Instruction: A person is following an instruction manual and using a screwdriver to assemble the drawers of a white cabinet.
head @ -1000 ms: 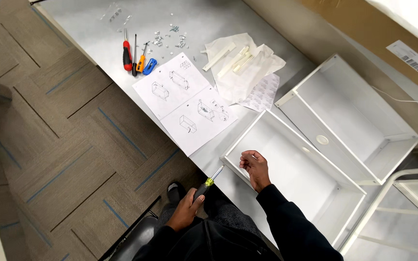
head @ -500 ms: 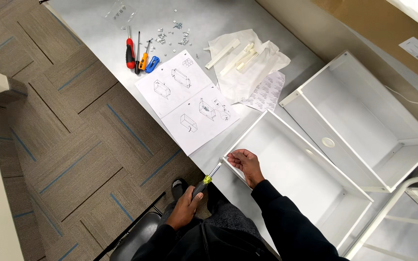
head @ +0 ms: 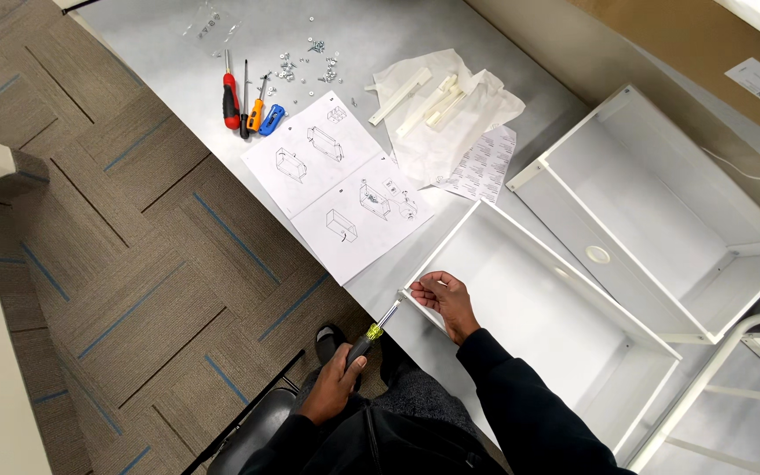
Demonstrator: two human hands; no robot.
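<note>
Head view, looking down over a grey table (head: 178, 53) and herringbone carpet (head: 90, 264).

Left hand (head: 334, 387) low in frame, fingers wrapped closed around the black grip of a screwdriver (head: 371, 332) with a yellow collar; shaft angled up and right, tip meeting the near corner of a white drawer box (head: 538, 308). Angled that way, apparently, to line the tip up with a fastener at the corner joint; the fastener itself too small to make out.

Right hand (head: 446, 301) resting on that same corner, fingertips (head: 424, 286) pinched together at the rim just beside the screwdriver tip. Whether pinching a screw or only steadying the panel, cannot tell. Placement suggests bracing the corner against the push of the tool.

Drawer box lying open side up, overhanging the table edge close to the body, within easy reach of both hands. 1 more white box (head: 661, 211), same kind, just beyond it to the right, with a round hole in its floor.

Farther up the table: 2 sheets of assembly diagrams (head: 336, 180) laid flat and facing the seat, readable at a glance. Beyond them, 1 red-handled screwdriver (head: 230, 92), small orange and blue tools (head: 264, 114), and scattered screws (head: 305, 66). Opened plastic bags with white plastic parts (head: 437, 110) to the right of the sheets.

Cardboard (head: 661, 35) along the far side.
</note>
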